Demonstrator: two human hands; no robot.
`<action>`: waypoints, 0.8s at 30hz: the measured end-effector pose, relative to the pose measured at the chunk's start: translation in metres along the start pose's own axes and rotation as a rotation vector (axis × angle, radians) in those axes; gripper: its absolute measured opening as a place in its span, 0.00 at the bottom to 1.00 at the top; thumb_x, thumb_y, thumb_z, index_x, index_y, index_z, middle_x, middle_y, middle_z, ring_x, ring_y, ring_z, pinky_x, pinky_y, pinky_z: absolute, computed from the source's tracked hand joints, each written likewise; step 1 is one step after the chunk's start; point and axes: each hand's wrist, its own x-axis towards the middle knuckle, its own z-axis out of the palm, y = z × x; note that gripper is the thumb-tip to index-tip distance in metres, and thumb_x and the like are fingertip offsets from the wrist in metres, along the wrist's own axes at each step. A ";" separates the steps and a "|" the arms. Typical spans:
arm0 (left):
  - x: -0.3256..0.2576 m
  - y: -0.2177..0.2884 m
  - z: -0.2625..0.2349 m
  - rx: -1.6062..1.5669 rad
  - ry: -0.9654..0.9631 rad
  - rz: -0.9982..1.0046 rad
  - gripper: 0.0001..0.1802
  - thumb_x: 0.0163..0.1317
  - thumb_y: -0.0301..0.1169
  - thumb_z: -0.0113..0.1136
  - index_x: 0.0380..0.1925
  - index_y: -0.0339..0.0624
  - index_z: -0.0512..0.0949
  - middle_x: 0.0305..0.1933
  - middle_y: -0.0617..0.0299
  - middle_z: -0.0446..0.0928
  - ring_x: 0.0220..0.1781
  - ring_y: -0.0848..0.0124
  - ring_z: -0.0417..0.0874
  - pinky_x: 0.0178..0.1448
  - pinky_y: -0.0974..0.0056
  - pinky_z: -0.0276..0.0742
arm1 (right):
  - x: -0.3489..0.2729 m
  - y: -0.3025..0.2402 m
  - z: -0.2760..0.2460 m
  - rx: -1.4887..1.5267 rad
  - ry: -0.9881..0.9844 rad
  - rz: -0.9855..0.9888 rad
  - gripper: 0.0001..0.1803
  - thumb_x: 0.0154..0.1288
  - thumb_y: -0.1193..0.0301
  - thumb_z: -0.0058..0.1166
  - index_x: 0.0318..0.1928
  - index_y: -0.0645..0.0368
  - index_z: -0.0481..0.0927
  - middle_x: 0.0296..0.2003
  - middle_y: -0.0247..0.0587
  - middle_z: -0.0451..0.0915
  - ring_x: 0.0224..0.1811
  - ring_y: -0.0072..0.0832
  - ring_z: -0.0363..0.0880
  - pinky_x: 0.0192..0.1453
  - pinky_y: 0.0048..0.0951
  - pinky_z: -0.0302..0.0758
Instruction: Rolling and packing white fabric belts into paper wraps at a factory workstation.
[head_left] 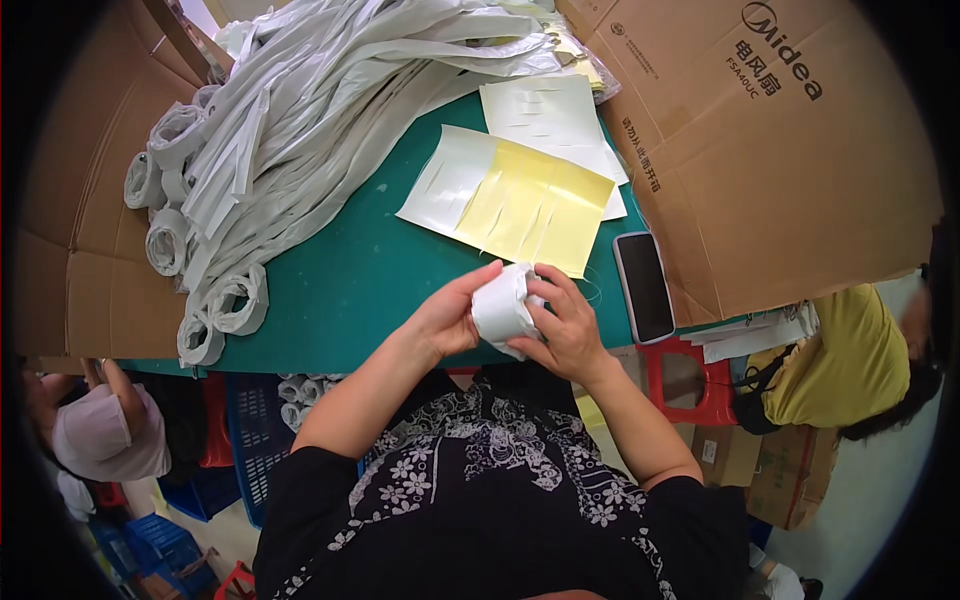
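Observation:
Between my two hands, just above the table's front edge, is a rolled white strip (pixel 500 308), wound into a short, thick roll. My left hand (pixel 455 312) wraps its left side, thumb along the top. My right hand (pixel 566 325) grips the right end with bent fingers, the thumb beneath. Beyond the hands lies a yellow-and-white sheet (pixel 545 205) with several slits, partly over a white slit sheet (pixel 545 110). A large heap of long white strips (pixel 330 120) fills the table's far left. Several finished-looking rolls (pixel 240 300) sit along its left edge.
The green table (pixel 320 300) has a tall cardboard panel (pixel 760 150) on the right and another cardboard panel (pixel 80 200) on the left. A phone (pixel 645 287) lies right of my hands. Below stand a blue crate (pixel 262 430) and a red stool (pixel 685 385). Other people sit on both sides.

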 end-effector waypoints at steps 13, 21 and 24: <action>0.077 0.120 -0.004 2.057 0.869 0.680 0.13 0.50 0.34 0.60 0.27 0.34 0.79 0.29 0.48 0.79 0.34 0.55 0.80 0.39 0.59 0.75 | 0.075 0.069 0.025 1.313 0.452 0.865 0.28 0.71 0.52 0.32 0.61 0.60 0.61 0.52 0.38 0.72 0.52 0.29 0.72 0.57 0.32 0.67; 0.105 0.129 0.000 2.034 0.921 0.299 0.16 0.42 0.37 0.66 0.27 0.36 0.78 0.31 0.50 0.78 0.34 0.57 0.79 0.38 0.58 0.74 | 0.058 0.130 0.069 1.666 0.639 0.768 0.31 0.69 0.48 0.30 0.63 0.56 0.58 0.59 0.41 0.65 0.61 0.37 0.64 0.64 0.45 0.63; 0.096 0.135 0.014 2.004 0.850 0.281 0.19 0.43 0.36 0.68 0.33 0.36 0.77 0.33 0.54 0.78 0.32 0.64 0.80 0.36 0.60 0.74 | 0.054 0.129 0.066 1.632 0.616 0.748 0.31 0.69 0.49 0.31 0.63 0.57 0.58 0.59 0.41 0.64 0.61 0.35 0.64 0.65 0.40 0.62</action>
